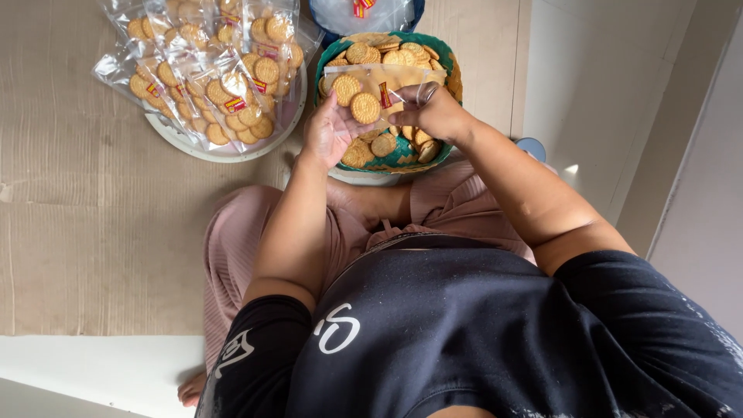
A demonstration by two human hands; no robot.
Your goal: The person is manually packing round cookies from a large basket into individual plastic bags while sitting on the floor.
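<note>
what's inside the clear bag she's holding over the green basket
Two round biscuits show inside the clear bag, held between the left hand and right hand. The right hand covers the bag's right end, so anything there is hidden.

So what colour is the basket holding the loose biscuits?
Green, with tan woven patterning; the basket shows best in the head view.
</note>
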